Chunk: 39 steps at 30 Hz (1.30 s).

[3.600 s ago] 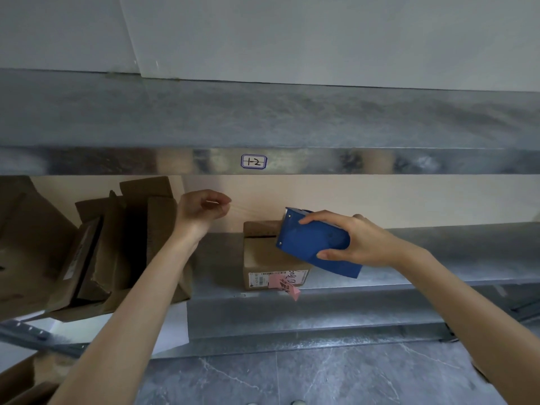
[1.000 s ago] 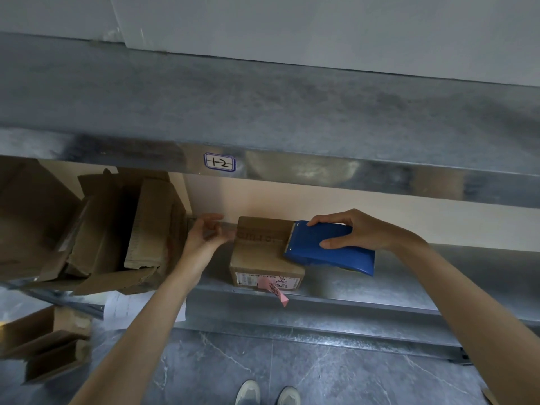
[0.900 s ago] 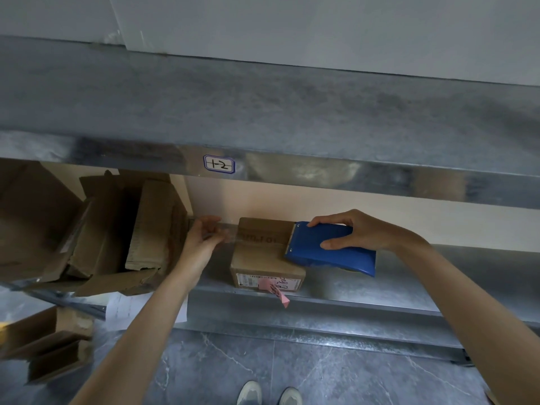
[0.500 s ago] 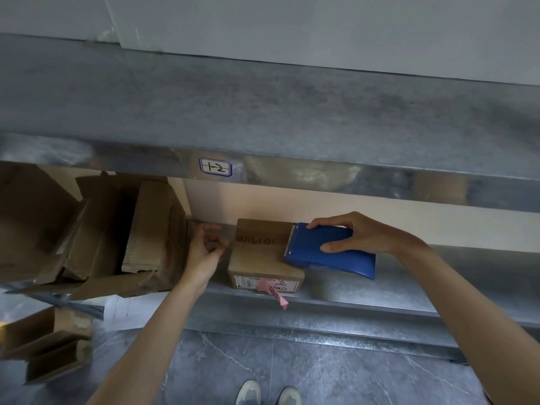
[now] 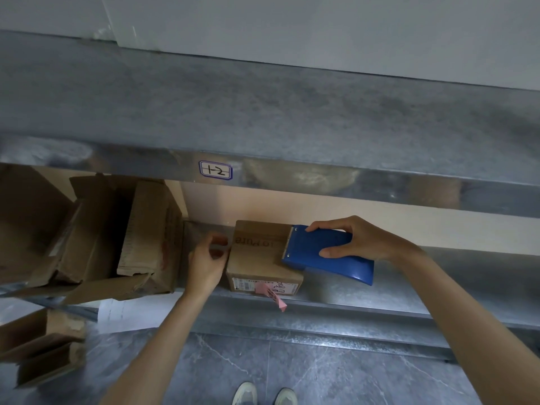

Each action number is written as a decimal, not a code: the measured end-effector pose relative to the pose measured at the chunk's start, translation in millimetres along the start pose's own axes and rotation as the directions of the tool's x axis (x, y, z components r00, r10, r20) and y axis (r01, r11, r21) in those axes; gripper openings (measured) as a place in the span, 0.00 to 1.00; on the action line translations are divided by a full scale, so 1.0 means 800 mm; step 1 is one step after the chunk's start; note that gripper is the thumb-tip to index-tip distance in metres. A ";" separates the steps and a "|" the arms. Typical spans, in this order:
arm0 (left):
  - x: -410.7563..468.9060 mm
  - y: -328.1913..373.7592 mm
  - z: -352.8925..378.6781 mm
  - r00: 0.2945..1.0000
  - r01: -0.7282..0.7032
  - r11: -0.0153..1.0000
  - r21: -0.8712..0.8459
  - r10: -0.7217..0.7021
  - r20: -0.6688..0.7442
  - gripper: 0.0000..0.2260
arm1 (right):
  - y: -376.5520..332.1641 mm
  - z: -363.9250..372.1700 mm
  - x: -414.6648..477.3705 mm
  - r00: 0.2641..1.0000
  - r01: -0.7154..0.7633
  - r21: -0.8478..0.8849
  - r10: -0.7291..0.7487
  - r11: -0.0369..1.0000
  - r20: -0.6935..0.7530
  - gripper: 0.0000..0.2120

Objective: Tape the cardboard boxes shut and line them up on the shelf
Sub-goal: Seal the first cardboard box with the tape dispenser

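Note:
A small cardboard box (image 5: 257, 260) sits at the front of the metal shelf (image 5: 409, 293), with a white label and a pink tag on its front face. My right hand (image 5: 358, 239) grips a blue tape dispenser (image 5: 327, 254) whose front edge rests on the box's top right. A strip of clear tape runs from the dispenser leftward over the box top. My left hand (image 5: 206, 263) pinches the tape's free end at the box's left edge, fingers curled against the side.
Several opened, worn cardboard boxes (image 5: 140, 238) lean together on the shelf to the left. More cardboard (image 5: 41, 349) lies on the grey floor below left. An upper shelf (image 5: 263, 118) with a label "1-2" (image 5: 215, 170) overhangs. My shoes (image 5: 263, 394) show at the bottom.
The tape that was stretched in the air above the box has come down onto its top. My left hand has dropped to the box's left edge. The dispenser has lowered onto the box.

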<state>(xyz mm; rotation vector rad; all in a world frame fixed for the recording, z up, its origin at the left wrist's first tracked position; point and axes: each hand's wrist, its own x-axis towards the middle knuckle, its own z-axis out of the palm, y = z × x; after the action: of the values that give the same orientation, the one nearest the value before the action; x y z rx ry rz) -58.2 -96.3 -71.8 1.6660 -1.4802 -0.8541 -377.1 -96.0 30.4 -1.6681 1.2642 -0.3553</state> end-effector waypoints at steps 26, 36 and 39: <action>-0.011 0.039 0.049 0.890 -0.457 0.649 0.609 0.335 0.310 0.26 | -0.002 -0.015 0.002 0.978 0.001 -0.099 0.019 0.995 0.206 0.24; -0.013 0.047 0.045 0.893 -0.450 0.652 0.610 0.312 0.325 0.27 | 0.007 -0.022 0.003 0.971 0.015 -0.007 -0.013 1.000 0.239 0.21; -0.014 0.049 0.043 0.892 -0.453 0.654 0.607 0.324 0.316 0.27 | 0.009 -0.026 0.001 0.972 0.044 -0.008 -0.041 0.999 0.229 0.21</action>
<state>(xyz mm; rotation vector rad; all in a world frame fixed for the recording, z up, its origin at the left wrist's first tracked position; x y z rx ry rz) -108.7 -90.9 -55.1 1.6493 -2.3730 -0.2188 -395.5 -107.7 34.7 -1.6958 1.0624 -0.1741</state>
